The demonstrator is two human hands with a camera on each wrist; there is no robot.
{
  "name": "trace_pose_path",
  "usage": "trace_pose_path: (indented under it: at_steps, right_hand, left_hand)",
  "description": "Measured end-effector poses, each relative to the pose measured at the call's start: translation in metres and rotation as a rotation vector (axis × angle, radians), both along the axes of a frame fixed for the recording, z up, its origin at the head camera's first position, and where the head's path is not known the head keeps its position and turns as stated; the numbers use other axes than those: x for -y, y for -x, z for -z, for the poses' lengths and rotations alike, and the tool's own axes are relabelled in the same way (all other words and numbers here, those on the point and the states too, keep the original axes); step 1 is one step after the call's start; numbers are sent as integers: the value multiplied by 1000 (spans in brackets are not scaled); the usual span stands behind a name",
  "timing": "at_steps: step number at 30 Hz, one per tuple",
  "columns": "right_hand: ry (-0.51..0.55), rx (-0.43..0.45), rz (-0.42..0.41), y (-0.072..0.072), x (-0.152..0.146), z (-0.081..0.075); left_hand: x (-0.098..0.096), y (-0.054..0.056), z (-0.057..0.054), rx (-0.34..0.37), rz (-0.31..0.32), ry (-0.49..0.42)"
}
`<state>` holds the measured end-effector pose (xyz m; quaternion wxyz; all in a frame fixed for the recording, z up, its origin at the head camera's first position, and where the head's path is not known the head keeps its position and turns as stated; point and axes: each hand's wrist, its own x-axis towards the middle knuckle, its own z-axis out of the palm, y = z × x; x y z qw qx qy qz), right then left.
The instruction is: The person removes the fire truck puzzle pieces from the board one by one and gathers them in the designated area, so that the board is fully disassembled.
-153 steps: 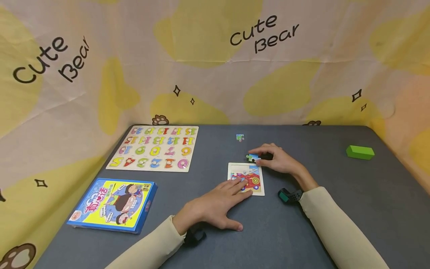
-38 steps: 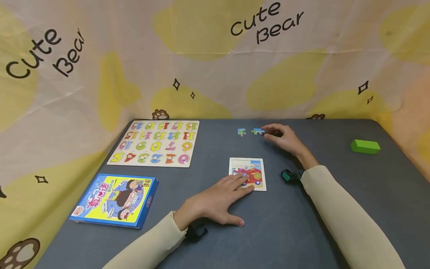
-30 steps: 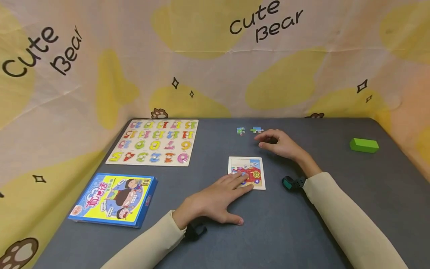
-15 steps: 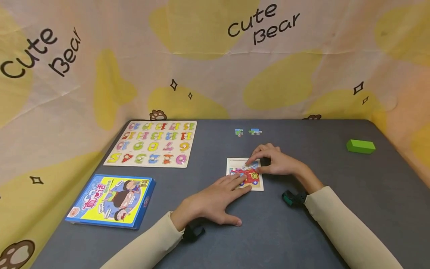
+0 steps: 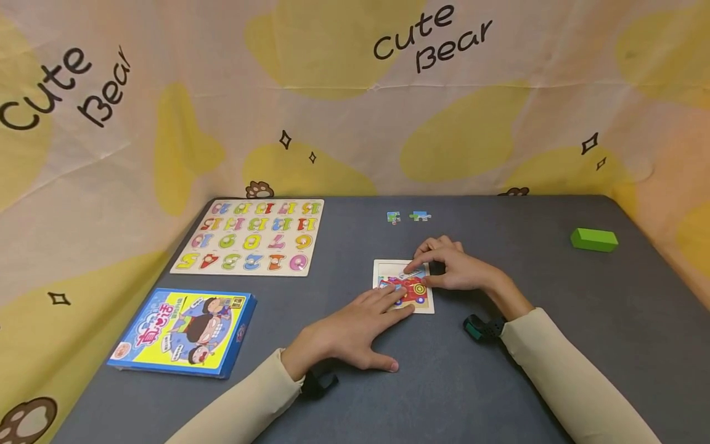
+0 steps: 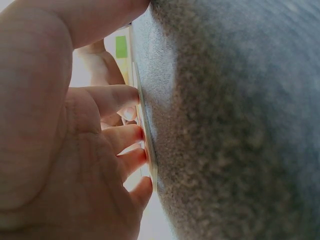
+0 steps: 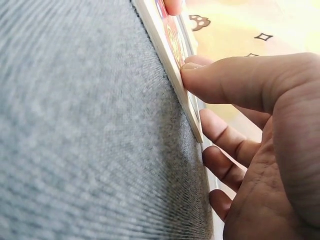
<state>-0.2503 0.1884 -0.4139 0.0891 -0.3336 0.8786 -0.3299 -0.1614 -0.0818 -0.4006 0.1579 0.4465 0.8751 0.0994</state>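
Note:
A small jigsaw board [image 5: 391, 266] with a red vehicle picture lies mid-table, its upper strip bare. My left hand [image 5: 355, 333] rests spread over its lower left, fingers fairly straight and thumb on the table. In the left wrist view, those fingertips meet the board's face near its edge [image 6: 145, 117]. At the upper right corner, thumb and index finger of my right hand [image 5: 466, 270] pinch a blue puzzle piece [image 5: 420, 271] in the board. The right wrist view shows the thumb [image 7: 200, 80] on the picture, other fingers beyond the corner. Two loose pieces [image 5: 393, 217] [image 5: 420, 216] lie behind.
A number puzzle board [image 5: 261, 231] lies at the back left. In front of it is a blue and yellow box [image 5: 183, 333]. A green block [image 5: 594, 240] sits at the far right, and a patterned cloth [image 5: 333, 92] hangs behind the table [image 5: 516, 394].
My right hand set a blue-green piece beside the other loose one at the back. It then came back to the board's upper right corner. My left hand stayed on the board.

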Motion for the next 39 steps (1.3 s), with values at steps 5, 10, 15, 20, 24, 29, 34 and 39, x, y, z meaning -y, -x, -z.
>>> trace_pose_path:
  at_steps: [5,10,15,20,24,29,34,39]
  right_hand:
    - [-2,-15,-5,1,-2,1]
    - [1,-16,-4,2,-3,1]
    - [5,-9,-2,1,-3,1]
    - [5,-4,-3,1,-2,0]
    - [3,2,-5,2,-2,1]
    - [5,6,-1,2,-2,2]
    - [16,12,4,1,-1,2]
    - [32,19,4,1,-1,1]
  left_hand:
    - [0,1,-1,-9,9,-6]
    - [0,1,-2,-8,10,-6]
    - [0,1,-3,5,5,-7]
    - [0,1,-3,6,-1,-4]
    - [0,0,-4,15,-10,4]
    - [0,-1,-3,23,-11,3]
    - [0,0,-2,25,-7,-8]
    - [0,-1,-2,26,-2,-11]
